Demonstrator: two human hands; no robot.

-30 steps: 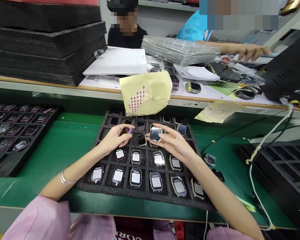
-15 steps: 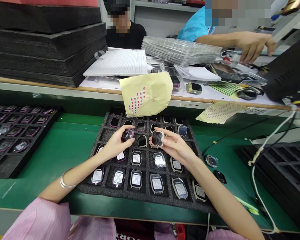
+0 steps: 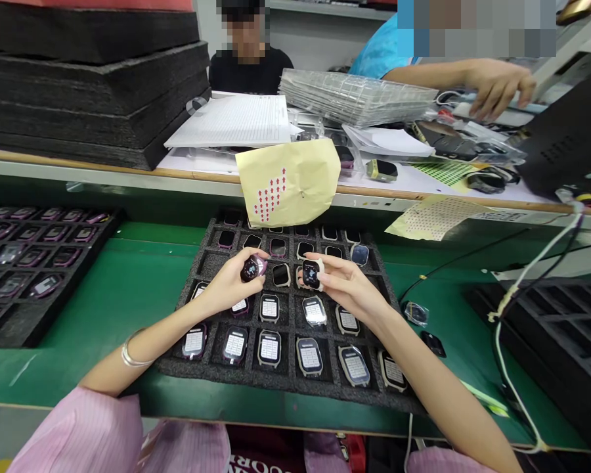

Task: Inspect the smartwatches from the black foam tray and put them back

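My left hand [image 3: 239,279] grips a purple smartwatch [image 3: 253,268] without a strap, its screen lit on a dark watch face. Between the fingers and thumb of my right hand [image 3: 342,282] is a light-coloured smartwatch [image 3: 312,273], its dark screen also lit with a small picture. Both are held just above a black foam tray [image 3: 295,391] with square compartments. Watch cases fill many of these; those in the near rows, such as one watch [image 3: 268,347], show white screens with rows of boxes. Farther rows have dark screens. My hands and forearms cover some compartments.
Another foam tray of watches [image 3: 34,253] lies at left, and a foam tray [image 3: 561,341] stands at right beside a white cable [image 3: 502,341]. The shelf ahead bears stacked black foam [image 3: 79,92], papers [image 3: 236,121] and yellow sticker sheets [image 3: 295,184]. Two people are beyond it.
The screen of the watch in my right hand was dark and now shows a lit face. The purple watch has turned slightly. A co-worker's hand across the shelf has shifted a little.
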